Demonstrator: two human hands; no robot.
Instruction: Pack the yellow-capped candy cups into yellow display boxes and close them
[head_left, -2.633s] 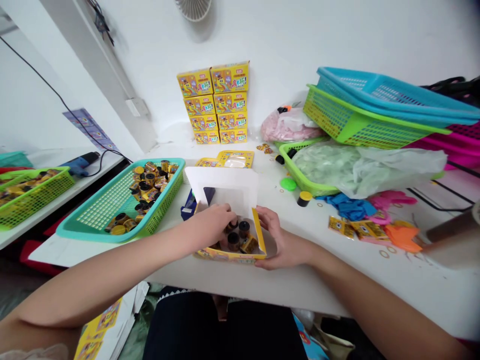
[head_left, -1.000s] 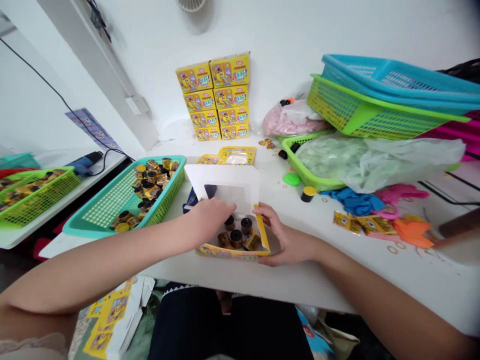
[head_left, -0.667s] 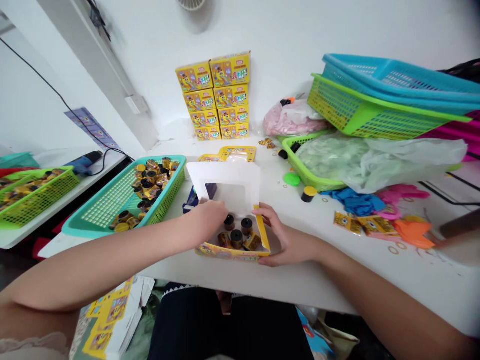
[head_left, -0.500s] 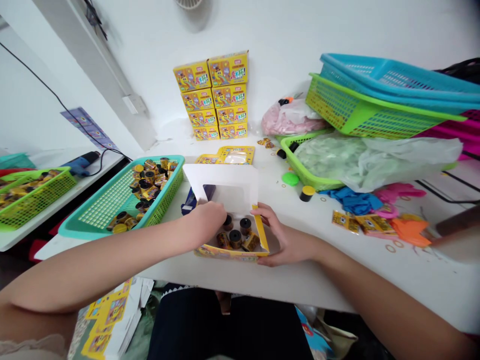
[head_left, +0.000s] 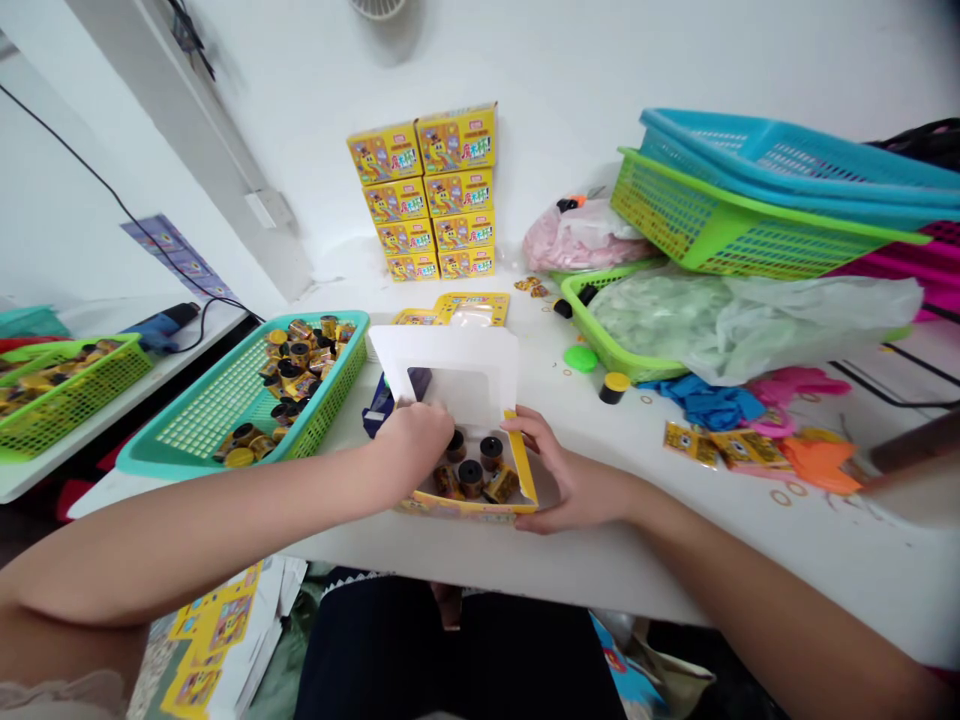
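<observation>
White desk (head_left: pixel 675 480): it holds all the things, and the open box sits near its front edge.
Stacked baskets (head_left: pixel 750 215): blue on green, far right, with no little pots that I can see.
Teal basket (head_left: pixel 217 410): left of the box, still with a heap of small pots (head_left: pixel 300 365) at its far end, so lots are left to pack.
Yellow box stack (head_left: pixel 424 190): eight closed boxes against the wall; these look done.
Open box (head_left: pixel 469 475): yellow, with its white window lid (head_left: pixel 450 370) standing up at the back. It is only part full.
Flat box cards (head_left: pixel 217 630): down by the knees, not folded yet.
Left hand (head_left: pixel 409 450): it dips into the left side of the open box. Its fingers curl down among the pots; I cannot tell if they pinch one, since the hand hides them.
Right hand (head_left: pixel 559 475): it steadies the box, with fingers (head_left: pixel 525 425) closed on the right wall.
Pots in the box (head_left: pixel 476 470): about four show, black tops and gold wraps, sitting close together. There is room for more, and the lid is not shut.
</observation>
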